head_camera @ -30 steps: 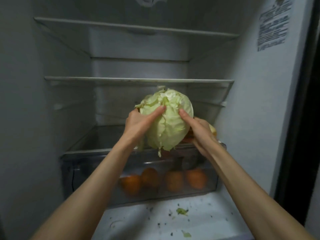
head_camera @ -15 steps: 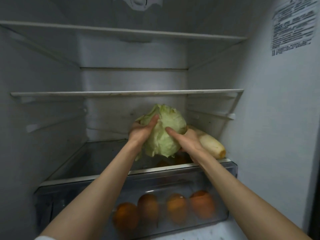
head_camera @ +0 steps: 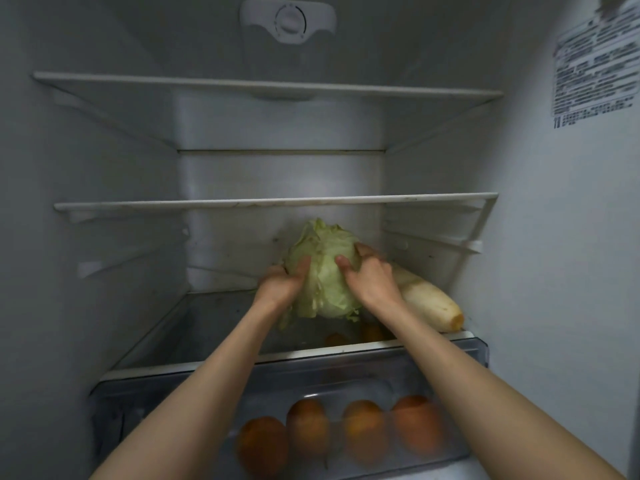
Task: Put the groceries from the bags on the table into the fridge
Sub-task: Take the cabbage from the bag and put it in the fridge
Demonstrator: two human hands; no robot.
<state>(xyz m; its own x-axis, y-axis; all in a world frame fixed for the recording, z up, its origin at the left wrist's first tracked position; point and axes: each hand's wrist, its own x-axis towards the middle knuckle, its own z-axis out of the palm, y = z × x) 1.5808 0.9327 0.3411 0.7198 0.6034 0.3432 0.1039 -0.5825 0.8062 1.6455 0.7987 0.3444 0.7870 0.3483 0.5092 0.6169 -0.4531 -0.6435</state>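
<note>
Left hand [head_camera: 281, 285], right hand [head_camera: 372, 277]: cupped, gripping.

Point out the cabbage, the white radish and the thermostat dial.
cabbage [head_camera: 323, 271], head view, front leaves between the hands.
white radish [head_camera: 429, 303], head view, middle of its body.
thermostat dial [head_camera: 289, 21], head view, knob centre.

We see a pale green cabbage [head_camera: 323, 271], a cream-white radish [head_camera: 429, 303] with a yellowish cut end, and four orange fruits [head_camera: 363, 429], blurred through what looks like a clear drawer [head_camera: 450, 368]. The fridge wall [head_camera: 86, 168] is grey-white.

White radish [head_camera: 427, 303] blocking right of the glass shelf [head_camera: 180, 341], open room left (cabbage [head_camera: 323, 271] centre)
</note>
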